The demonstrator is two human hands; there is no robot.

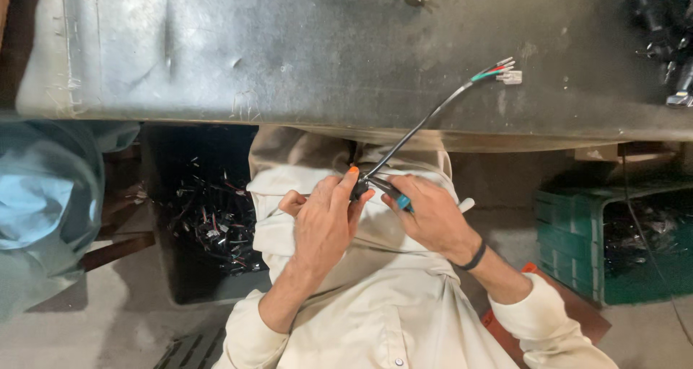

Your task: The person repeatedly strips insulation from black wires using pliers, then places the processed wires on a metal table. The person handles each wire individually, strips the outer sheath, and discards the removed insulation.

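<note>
Both forearms were bent inward over lap, hands meeting at centre. L hand (pixel 323 221) palm-down, fingers curled tight round black cable (pixel 426 120) end. R hand (pixel 426 214) closed on blue-handled tool (pixel 393 194), tip touching cable at L fingertips. Cable ran up-right from grip onto bench (pixel 289 51); coloured wires (pixel 498 69) at far end.

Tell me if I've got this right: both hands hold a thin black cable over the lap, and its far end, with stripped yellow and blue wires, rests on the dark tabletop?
Not quite. The head view shows the thin black cable ending in green, red and white wires, not yellow and blue. The rest stands: the left hand and right hand hold it over the lap, its far end on the dark tabletop.
</note>
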